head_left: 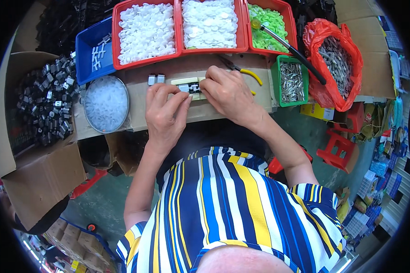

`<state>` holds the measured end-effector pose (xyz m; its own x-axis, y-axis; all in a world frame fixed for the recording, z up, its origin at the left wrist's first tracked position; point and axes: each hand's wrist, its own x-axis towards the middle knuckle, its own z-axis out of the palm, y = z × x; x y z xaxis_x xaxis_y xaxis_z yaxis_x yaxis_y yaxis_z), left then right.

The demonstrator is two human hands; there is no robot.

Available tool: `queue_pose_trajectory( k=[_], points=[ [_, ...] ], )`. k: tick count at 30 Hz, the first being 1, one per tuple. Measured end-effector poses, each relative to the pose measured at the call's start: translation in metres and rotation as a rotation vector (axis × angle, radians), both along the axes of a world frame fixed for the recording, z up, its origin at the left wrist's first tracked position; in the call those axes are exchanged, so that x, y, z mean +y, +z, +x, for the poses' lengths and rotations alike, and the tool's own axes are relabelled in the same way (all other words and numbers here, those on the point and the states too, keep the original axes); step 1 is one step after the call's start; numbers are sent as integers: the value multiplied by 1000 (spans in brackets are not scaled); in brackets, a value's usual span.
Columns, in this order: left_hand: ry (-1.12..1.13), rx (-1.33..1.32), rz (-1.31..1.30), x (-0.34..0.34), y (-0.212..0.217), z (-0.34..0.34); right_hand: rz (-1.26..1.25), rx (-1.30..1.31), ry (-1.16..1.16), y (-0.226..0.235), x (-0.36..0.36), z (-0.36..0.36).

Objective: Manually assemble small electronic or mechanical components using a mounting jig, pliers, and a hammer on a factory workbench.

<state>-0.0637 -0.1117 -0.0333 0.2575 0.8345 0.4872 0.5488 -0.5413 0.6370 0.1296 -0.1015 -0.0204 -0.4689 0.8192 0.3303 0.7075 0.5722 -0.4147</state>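
A small black and silver mechanism sits between two pale yellow strips at the table's middle. My right hand is closed over its right end, with thumb and fingertips pressed on it. At its lower left, my left hand has thumb and fingers pinched together beside the piece; whatever is between those fingertips is hidden. Two small silver and black blocks stand side by side just beyond my left hand. Pliers with yellow handles lie past my right hand.
Red trays hold white discs and green pieces. Around the table are a blue tray, a round bowl of translucent parts, a green basket of metal pins, a screwdriver-like tool, a red bag and a carton of black parts.
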Motion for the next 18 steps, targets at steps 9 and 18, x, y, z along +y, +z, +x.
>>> queue_pose_trajectory(
  k=[9,18],
  points=[
    [-53,150,104,-6,-1,15,36,-38,-35,1,-6,6],
    [-61,122,156,-3,-2,12,-126,121,-153,7,-42,48]
  ],
)
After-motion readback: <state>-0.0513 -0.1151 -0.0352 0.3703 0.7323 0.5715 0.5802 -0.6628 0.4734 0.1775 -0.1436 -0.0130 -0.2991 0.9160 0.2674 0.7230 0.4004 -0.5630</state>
